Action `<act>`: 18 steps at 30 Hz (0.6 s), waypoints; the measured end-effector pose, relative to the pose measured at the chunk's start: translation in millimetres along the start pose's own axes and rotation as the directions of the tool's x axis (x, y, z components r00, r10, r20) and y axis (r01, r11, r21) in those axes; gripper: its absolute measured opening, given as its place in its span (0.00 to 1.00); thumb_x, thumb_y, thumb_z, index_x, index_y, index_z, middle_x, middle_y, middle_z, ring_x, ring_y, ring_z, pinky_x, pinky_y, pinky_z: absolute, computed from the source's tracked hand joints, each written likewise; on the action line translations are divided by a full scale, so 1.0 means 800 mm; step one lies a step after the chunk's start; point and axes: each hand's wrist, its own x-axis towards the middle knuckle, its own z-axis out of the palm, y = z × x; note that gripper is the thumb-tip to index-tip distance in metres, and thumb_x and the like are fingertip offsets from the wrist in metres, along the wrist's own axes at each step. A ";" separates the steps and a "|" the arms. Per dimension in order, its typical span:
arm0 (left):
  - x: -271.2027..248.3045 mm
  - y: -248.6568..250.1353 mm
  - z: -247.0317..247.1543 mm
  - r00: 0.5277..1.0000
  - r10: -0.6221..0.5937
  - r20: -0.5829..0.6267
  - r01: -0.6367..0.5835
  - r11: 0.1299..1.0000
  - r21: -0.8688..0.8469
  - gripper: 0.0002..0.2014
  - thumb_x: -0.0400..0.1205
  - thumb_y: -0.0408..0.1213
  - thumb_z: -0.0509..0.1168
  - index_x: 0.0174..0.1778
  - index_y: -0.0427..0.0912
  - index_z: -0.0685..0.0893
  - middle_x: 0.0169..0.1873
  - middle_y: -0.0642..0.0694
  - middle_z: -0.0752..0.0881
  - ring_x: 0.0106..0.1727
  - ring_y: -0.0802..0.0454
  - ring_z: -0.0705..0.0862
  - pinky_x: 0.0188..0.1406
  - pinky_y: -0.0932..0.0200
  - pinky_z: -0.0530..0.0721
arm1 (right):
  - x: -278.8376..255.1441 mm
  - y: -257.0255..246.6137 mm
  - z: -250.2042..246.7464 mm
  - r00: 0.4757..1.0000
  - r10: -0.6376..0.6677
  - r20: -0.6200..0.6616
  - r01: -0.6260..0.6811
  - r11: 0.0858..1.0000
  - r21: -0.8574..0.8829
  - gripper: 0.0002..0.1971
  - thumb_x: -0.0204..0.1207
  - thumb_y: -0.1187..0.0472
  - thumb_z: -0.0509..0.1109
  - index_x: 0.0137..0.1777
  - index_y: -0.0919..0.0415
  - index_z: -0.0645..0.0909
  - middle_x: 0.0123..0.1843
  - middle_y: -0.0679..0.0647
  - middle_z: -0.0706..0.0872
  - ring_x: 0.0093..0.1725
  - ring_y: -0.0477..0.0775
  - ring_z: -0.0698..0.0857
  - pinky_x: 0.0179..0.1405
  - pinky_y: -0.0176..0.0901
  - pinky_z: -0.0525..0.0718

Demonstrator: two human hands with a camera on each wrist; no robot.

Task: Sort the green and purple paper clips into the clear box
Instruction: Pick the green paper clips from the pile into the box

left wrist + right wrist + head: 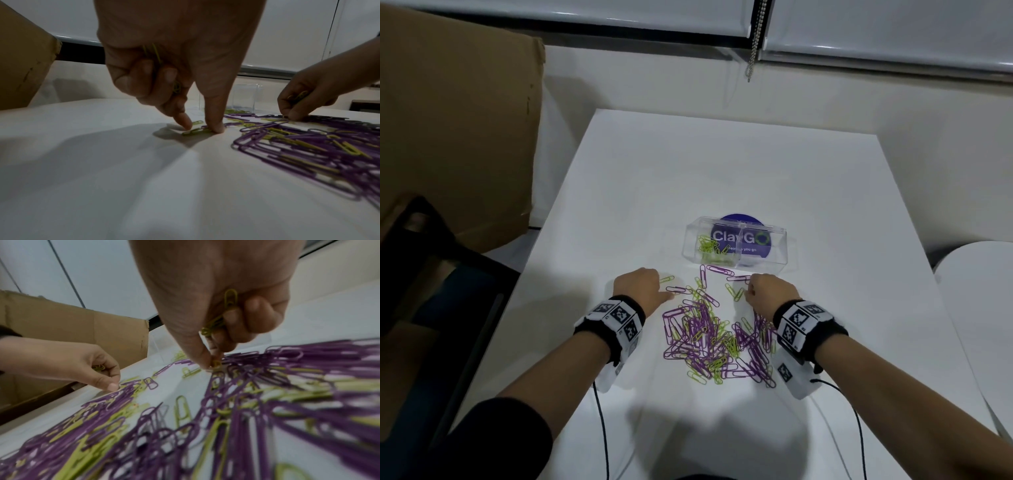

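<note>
A heap of purple and green paper clips (717, 339) lies on the white table (722, 164) between my hands. The clear box (736, 247) stands just beyond it, with green clips in its left compartment (710, 248). My left hand (642, 286) holds several green clips (156, 53) in its curled fingers, while thumb and forefinger press a green clip (195, 130) on the table. My right hand (767, 291) also keeps green clips (228, 305) in its curled fingers and pinches another green clip (216, 364) at the heap's far edge.
A brown cardboard box (458, 120) stands left of the table. A dark chair (431, 274) is at the near left. A round purple sticker (743, 222) lies under the clear box. A second white surface (979, 291) sits to the right. Window blinds (859, 31) hang behind.
</note>
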 end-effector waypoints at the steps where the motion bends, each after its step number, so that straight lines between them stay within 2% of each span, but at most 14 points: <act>1: 0.001 0.001 0.001 1.000 -0.005 0.008 0.005 0.999 -0.031 0.20 0.81 0.54 0.61 0.38 0.38 0.82 0.47 0.40 0.87 0.52 0.42 0.86 0.40 0.57 0.77 | 0.000 -0.001 0.001 1.000 0.019 -0.002 -0.019 1.000 0.011 0.14 0.82 0.57 0.55 0.57 0.64 0.77 0.58 0.60 0.84 0.56 0.61 0.83 0.50 0.47 0.79; 2: 0.002 0.003 0.003 1.000 -0.019 0.018 0.021 0.997 -0.071 0.20 0.81 0.52 0.62 0.29 0.40 0.77 0.42 0.40 0.87 0.52 0.41 0.87 0.35 0.59 0.74 | 0.000 -0.003 0.003 0.999 0.034 -0.016 -0.033 0.999 0.024 0.14 0.82 0.57 0.55 0.57 0.64 0.77 0.58 0.60 0.84 0.56 0.61 0.83 0.50 0.48 0.79; 3: 0.002 0.004 0.004 0.999 -0.031 0.027 0.034 0.994 -0.105 0.21 0.81 0.50 0.62 0.26 0.41 0.72 0.37 0.40 0.85 0.51 0.41 0.87 0.31 0.60 0.70 | 0.001 -0.005 0.004 0.998 0.046 -0.035 -0.045 0.998 0.039 0.14 0.82 0.57 0.55 0.56 0.64 0.77 0.58 0.60 0.84 0.56 0.61 0.83 0.49 0.48 0.79; 5: 0.004 0.004 0.004 0.998 -0.037 0.056 0.046 0.985 -0.164 0.21 0.81 0.47 0.63 0.25 0.39 0.73 0.33 0.37 0.84 0.49 0.37 0.86 0.27 0.62 0.64 | 0.001 -0.012 0.006 0.996 0.066 -0.065 -0.061 0.996 0.070 0.14 0.82 0.56 0.56 0.55 0.64 0.78 0.56 0.60 0.85 0.54 0.62 0.84 0.47 0.47 0.78; 6: 0.005 0.004 0.004 0.997 -0.032 0.077 0.046 0.982 -0.183 0.21 0.81 0.46 0.63 0.24 0.41 0.72 0.31 0.35 0.81 0.44 0.36 0.85 0.25 0.63 0.63 | 0.002 -0.015 0.006 0.995 0.074 -0.068 -0.068 0.994 0.089 0.15 0.82 0.54 0.56 0.54 0.64 0.79 0.55 0.60 0.85 0.53 0.62 0.84 0.45 0.46 0.77; 7: 0.006 0.003 0.004 0.995 -0.023 0.095 0.041 0.980 -0.196 0.19 0.81 0.46 0.63 0.24 0.44 0.73 0.29 0.39 0.80 0.39 0.40 0.82 0.24 0.63 0.63 | 0.002 -0.019 0.007 0.995 0.079 -0.062 -0.072 0.992 0.107 0.15 0.81 0.53 0.57 0.54 0.64 0.79 0.55 0.59 0.86 0.53 0.61 0.84 0.44 0.45 0.76; 9: 0.007 0.000 0.003 0.993 -0.002 0.115 0.025 0.979 -0.204 0.15 0.82 0.46 0.62 0.30 0.46 0.76 0.33 0.46 0.80 0.37 0.47 0.78 0.25 0.64 0.65 | 0.003 -0.027 0.007 0.996 0.081 -0.034 -0.076 0.989 0.128 0.16 0.80 0.51 0.60 0.55 0.63 0.78 0.55 0.58 0.85 0.54 0.60 0.84 0.44 0.44 0.75; 13: 0.007 0.002 0.004 0.995 0.028 0.099 -0.013 0.988 -0.152 0.10 0.83 0.44 0.61 0.36 0.47 0.73 0.38 0.48 0.76 0.39 0.48 0.73 0.32 0.60 0.68 | 0.006 -0.033 0.009 0.997 0.078 0.009 -0.078 0.983 0.169 0.13 0.79 0.55 0.63 0.54 0.65 0.80 0.56 0.60 0.86 0.55 0.61 0.84 0.44 0.44 0.74; 16: 0.004 0.005 0.002 0.995 0.052 0.081 -0.043 0.993 -0.113 0.09 0.84 0.43 0.60 0.40 0.46 0.80 0.41 0.47 0.77 0.43 0.45 0.80 0.39 0.59 0.72 | 0.008 -0.034 0.009 0.997 0.060 0.041 -0.066 0.982 0.178 0.10 0.79 0.59 0.60 0.48 0.65 0.78 0.52 0.60 0.85 0.48 0.61 0.83 0.43 0.43 0.73; 18: 0.002 0.005 0.001 0.995 0.061 0.077 -0.054 0.994 -0.091 0.12 0.84 0.44 0.59 0.49 0.41 0.83 0.46 0.46 0.80 0.51 0.44 0.84 0.42 0.58 0.74 | 0.007 -0.034 0.008 0.997 0.037 0.061 -0.046 0.988 0.147 0.06 0.78 0.59 0.60 0.43 0.62 0.73 0.46 0.58 0.81 0.43 0.58 0.78 0.42 0.44 0.73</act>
